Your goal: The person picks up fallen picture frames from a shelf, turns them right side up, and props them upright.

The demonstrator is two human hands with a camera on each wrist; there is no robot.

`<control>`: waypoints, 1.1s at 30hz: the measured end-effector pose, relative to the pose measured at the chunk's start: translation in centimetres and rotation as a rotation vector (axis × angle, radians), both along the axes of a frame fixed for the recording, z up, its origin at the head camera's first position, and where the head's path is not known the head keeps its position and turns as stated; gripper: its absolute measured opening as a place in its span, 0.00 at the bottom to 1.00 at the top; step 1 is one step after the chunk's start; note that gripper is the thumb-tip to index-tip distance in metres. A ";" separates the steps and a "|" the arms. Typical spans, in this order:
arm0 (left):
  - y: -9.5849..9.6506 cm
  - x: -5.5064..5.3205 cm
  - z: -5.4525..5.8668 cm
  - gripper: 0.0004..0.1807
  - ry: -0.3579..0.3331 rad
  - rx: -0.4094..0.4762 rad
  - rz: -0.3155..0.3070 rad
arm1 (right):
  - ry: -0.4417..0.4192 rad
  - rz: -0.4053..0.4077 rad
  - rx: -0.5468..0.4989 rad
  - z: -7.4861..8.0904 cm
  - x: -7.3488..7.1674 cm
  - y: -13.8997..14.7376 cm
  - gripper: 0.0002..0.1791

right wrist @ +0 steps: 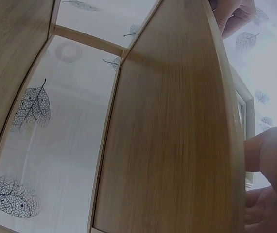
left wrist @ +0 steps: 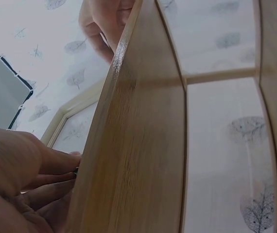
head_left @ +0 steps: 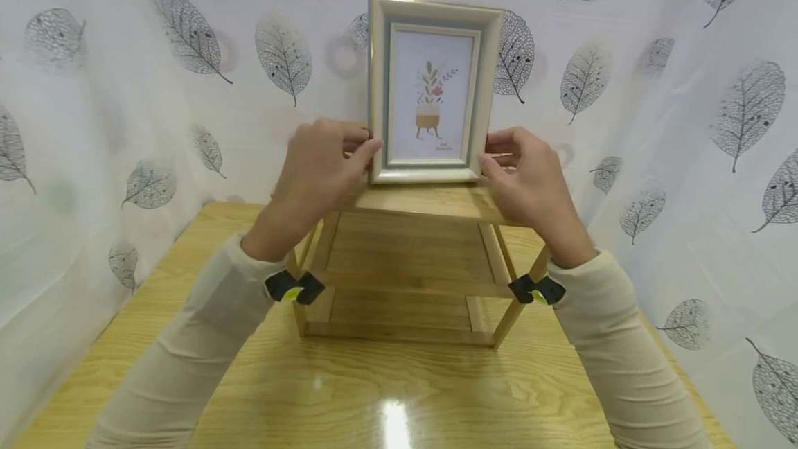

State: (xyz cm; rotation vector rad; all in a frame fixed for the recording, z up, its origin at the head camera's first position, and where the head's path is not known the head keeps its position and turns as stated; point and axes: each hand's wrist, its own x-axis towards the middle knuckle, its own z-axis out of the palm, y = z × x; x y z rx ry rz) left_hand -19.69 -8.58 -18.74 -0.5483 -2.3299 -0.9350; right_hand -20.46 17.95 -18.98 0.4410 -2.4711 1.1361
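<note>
A cream picture frame (head_left: 436, 173) with a gold edge and a potted-plant print stands nearly upright at the top board (head_left: 430, 199) of a wooden shelf. My left hand (head_left: 321, 175) pinches its lower left side, thumb on the front and fingers behind. On the lower right side my right hand (head_left: 530, 175) grips it the same way. In the left wrist view, the left hand (left wrist: 26, 179) is beside the board's edge, with part of the picture frame (left wrist: 56, 127) beyond. The right wrist view shows the right hand (right wrist: 272, 170) by the picture frame (right wrist: 249, 116), partly hidden by the board.
The slatted wooden shelf has a middle board (head_left: 411, 248) and a lower board (head_left: 399, 314), with slanted legs. It stands on a glossy wood-grain table (head_left: 374, 380). A white leaf-patterned curtain (head_left: 237, 109) hangs behind and along both sides.
</note>
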 end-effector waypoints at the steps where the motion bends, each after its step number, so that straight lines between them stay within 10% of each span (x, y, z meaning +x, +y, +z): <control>1: 0.0 0.0 0.0 0.10 0.000 -0.006 0.003 | -0.001 -0.002 0.001 0.0 0.0 0.0 0.17; 33: -0.3 -0.5 -0.2 0.15 -0.093 -0.028 0.018 | -0.006 -0.009 -0.016 0.0 0.4 0.0 0.16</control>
